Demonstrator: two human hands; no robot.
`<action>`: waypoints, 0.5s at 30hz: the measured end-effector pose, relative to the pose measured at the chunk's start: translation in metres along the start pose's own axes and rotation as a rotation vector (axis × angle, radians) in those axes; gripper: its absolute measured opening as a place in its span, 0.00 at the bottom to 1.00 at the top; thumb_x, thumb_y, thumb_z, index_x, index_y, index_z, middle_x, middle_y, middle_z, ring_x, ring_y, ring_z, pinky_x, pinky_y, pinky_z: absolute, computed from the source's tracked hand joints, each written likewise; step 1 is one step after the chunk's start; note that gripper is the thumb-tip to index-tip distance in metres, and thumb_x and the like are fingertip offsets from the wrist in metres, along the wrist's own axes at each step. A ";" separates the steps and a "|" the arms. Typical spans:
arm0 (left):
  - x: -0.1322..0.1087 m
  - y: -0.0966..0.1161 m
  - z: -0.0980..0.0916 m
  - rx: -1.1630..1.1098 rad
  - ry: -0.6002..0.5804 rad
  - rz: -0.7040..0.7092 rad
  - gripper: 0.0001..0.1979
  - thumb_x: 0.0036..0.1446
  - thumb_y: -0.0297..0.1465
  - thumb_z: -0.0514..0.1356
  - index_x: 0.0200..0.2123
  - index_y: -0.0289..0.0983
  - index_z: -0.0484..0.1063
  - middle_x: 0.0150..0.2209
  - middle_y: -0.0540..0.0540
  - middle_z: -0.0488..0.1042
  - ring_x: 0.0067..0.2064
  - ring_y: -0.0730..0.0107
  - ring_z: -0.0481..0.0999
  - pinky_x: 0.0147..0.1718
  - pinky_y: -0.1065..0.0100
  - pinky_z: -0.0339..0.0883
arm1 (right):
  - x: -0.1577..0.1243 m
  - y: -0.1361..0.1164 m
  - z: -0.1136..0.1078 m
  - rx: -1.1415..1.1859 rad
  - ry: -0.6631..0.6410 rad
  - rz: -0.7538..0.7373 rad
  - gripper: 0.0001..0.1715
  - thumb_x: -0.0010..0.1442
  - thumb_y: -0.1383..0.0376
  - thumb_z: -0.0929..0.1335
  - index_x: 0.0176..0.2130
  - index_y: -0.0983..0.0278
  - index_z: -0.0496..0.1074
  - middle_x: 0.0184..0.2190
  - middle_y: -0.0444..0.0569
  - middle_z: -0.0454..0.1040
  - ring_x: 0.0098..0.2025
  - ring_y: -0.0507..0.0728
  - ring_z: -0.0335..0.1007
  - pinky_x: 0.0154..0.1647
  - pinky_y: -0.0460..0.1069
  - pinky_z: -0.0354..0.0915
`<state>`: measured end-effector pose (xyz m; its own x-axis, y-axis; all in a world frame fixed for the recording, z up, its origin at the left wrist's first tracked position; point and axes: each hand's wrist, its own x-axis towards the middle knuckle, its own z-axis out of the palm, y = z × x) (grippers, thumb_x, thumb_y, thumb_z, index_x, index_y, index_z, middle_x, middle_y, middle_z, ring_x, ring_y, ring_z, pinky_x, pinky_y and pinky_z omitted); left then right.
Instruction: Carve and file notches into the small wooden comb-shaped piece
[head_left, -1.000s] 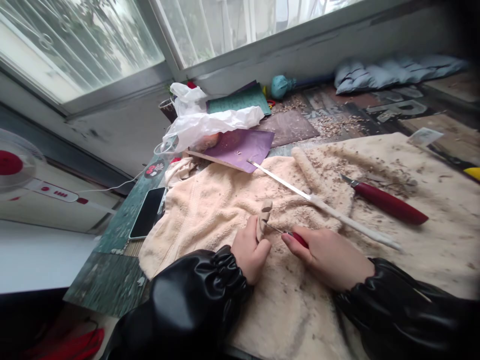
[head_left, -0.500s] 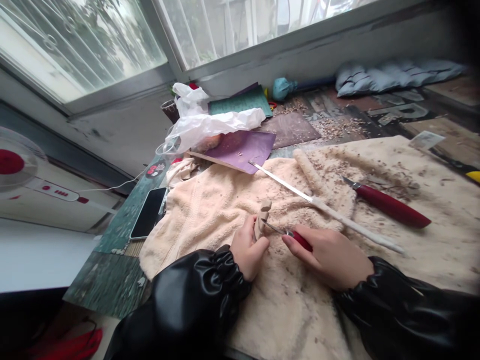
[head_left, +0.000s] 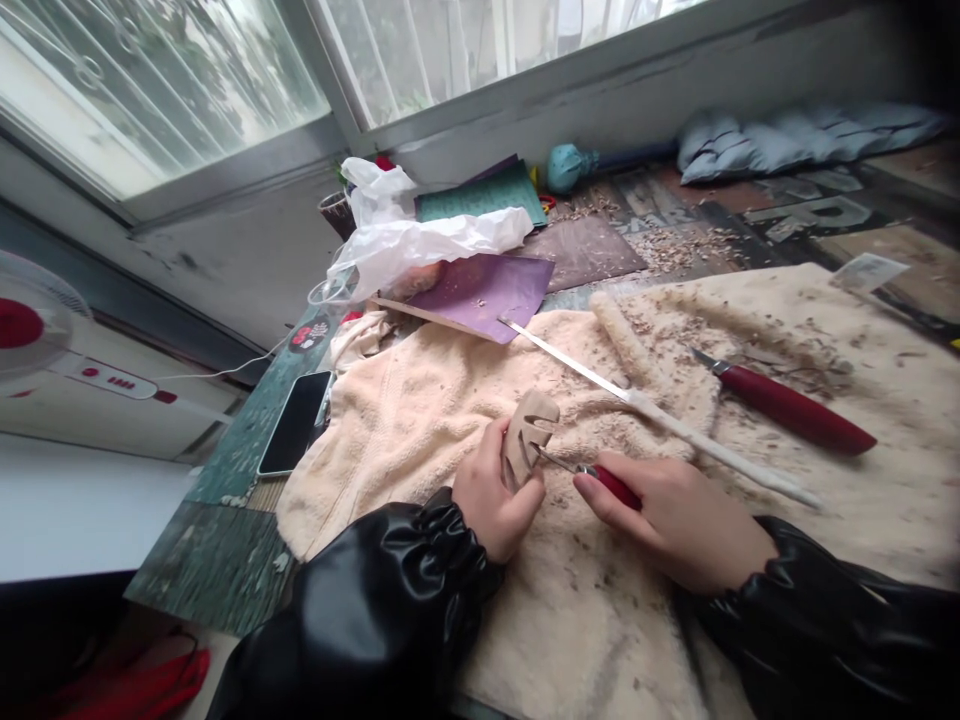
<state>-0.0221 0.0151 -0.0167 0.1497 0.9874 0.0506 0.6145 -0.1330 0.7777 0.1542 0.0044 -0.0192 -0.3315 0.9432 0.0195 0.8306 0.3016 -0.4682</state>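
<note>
A small wooden piece (head_left: 531, 428) with curved cut-outs is gripped between the thumb and fingers of my left hand (head_left: 499, 495). My right hand (head_left: 675, 515) is closed round the red handle of a small carving knife (head_left: 615, 487), whose thin metal blade points left and meets the lower right side of the wood. Both hands are over a cream fleece cloth (head_left: 360, 450) strewn with shavings. To the right lies a larger knife with a red handle (head_left: 799, 408). A long thin strip (head_left: 645, 405), partly wrapped in white, runs diagonally behind my right hand.
A phone (head_left: 296, 424) lies at the table's left edge. Farther back are a purple sheet (head_left: 491, 290), a white plastic bag (head_left: 442, 240), a green mat (head_left: 487, 198) and a blue-wrapped item (head_left: 570, 168). A fan (head_left: 37, 330) stands at the left.
My left hand has turned the wooden piece, so its broad face with the cut-outs now shows. My right hand has shifted slightly right with the small knife.
</note>
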 end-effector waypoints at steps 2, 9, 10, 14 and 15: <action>0.000 -0.001 0.000 0.009 0.020 -0.005 0.20 0.46 0.29 0.57 0.46 0.37 0.60 0.36 0.49 0.70 0.36 0.69 0.69 0.36 0.70 0.60 | -0.002 0.001 0.002 -0.033 0.026 -0.017 0.26 0.60 0.49 0.53 0.20 0.62 0.58 0.15 0.43 0.65 0.18 0.49 0.61 0.20 0.45 0.50; 0.002 -0.004 0.001 -0.102 -0.031 -0.124 0.18 0.49 0.30 0.55 0.46 0.38 0.61 0.33 0.50 0.69 0.34 0.70 0.68 0.34 0.70 0.59 | -0.004 0.001 0.007 -0.083 0.156 -0.026 0.25 0.58 0.49 0.55 0.20 0.62 0.57 0.14 0.42 0.64 0.17 0.50 0.61 0.19 0.46 0.48; 0.002 -0.003 0.001 -0.111 -0.035 -0.117 0.18 0.49 0.30 0.56 0.45 0.37 0.61 0.32 0.51 0.69 0.33 0.70 0.67 0.34 0.70 0.59 | -0.003 0.001 0.006 -0.057 0.137 -0.009 0.26 0.58 0.49 0.55 0.20 0.62 0.57 0.14 0.42 0.64 0.17 0.50 0.60 0.19 0.46 0.48; 0.001 0.000 -0.001 -0.155 -0.056 -0.060 0.17 0.48 0.28 0.55 0.45 0.37 0.62 0.31 0.51 0.66 0.32 0.72 0.65 0.34 0.71 0.58 | -0.001 -0.003 0.003 0.057 0.011 0.033 0.26 0.59 0.49 0.53 0.20 0.62 0.57 0.14 0.43 0.63 0.19 0.50 0.61 0.21 0.46 0.50; 0.001 0.001 -0.002 -0.172 -0.070 -0.050 0.17 0.48 0.28 0.55 0.44 0.37 0.62 0.29 0.52 0.65 0.31 0.73 0.64 0.33 0.71 0.58 | 0.000 -0.003 0.002 0.086 -0.021 0.036 0.26 0.59 0.49 0.53 0.20 0.62 0.57 0.14 0.42 0.63 0.19 0.50 0.60 0.21 0.46 0.51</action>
<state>-0.0232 0.0158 -0.0150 0.1795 0.9833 -0.0304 0.4820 -0.0610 0.8741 0.1508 0.0030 -0.0192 -0.3125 0.9498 -0.0166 0.8007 0.2540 -0.5426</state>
